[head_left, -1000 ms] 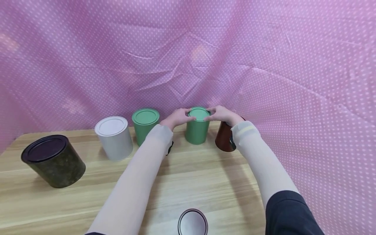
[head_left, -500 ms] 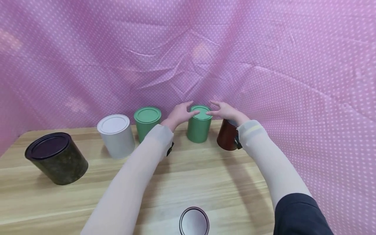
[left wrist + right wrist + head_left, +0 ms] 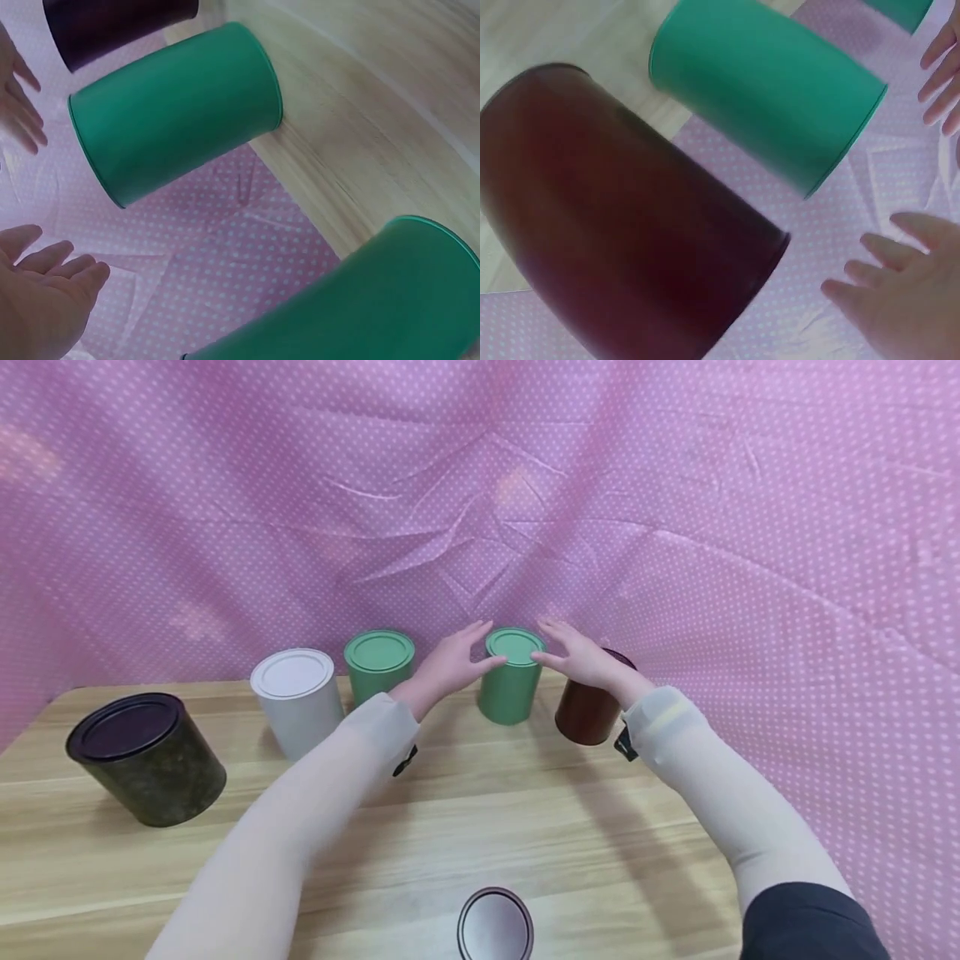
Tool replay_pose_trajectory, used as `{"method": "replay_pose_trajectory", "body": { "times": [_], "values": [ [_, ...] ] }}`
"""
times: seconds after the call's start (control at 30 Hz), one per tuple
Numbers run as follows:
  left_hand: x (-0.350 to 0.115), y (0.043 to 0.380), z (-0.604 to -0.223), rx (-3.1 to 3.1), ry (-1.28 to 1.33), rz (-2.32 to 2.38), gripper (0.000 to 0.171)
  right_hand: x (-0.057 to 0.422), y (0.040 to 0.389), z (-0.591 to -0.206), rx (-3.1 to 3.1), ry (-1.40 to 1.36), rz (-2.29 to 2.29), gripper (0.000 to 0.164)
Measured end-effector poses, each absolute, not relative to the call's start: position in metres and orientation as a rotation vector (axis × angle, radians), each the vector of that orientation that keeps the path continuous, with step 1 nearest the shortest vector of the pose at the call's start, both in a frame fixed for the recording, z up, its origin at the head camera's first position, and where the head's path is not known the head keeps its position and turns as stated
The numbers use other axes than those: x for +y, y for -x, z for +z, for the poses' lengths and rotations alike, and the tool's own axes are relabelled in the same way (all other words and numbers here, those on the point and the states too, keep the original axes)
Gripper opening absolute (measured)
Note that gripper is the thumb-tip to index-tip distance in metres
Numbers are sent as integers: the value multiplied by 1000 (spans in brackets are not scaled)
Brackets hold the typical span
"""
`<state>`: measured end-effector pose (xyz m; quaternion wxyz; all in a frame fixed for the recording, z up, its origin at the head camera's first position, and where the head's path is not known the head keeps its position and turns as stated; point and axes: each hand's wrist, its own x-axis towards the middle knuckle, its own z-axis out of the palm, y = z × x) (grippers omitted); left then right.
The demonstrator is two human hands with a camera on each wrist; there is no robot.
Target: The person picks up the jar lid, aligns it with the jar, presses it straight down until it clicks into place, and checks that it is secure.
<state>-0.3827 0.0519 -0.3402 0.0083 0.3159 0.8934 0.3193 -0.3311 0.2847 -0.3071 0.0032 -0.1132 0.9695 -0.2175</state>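
Note:
Near the back edge stands a lidded green can, upright between my two hands. On its left my left hand is raised, fingers extended and thumb spread, with nothing in it. My right hand mirrors it on the other side, also holding nothing. In the left wrist view a gap shows between my left hand and the green can. The right wrist view likewise has my right hand apart from the green can. A reddish-brown can stands below my right hand, its top partly hidden.
A second green can, a white can and a dark mottled can stand to the left. One small round can or lid sits at the front of the wooden table. Pink dotted cloth hangs behind.
A second ago my fingers were at the rim of the middle green can. Both hands have since drawn apart from it to either side, and the can has stayed upright in place.

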Motion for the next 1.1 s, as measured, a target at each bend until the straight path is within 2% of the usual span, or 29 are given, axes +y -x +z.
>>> {"method": "replay_pose_trajectory", "body": {
  "times": [0.47,0.87,1.1],
  "values": [
    [15,343,-363,2771,-1173,907,80,262,282,-318,3127,393,-787,75],
    [-15,296,-391,2772,-1228,994,77,244,237,-346,3168,516,-826,76],
    [-28,273,-416,2759,-1373,918,78,240,218,-370,3183,624,-737,76]
  ]
}}
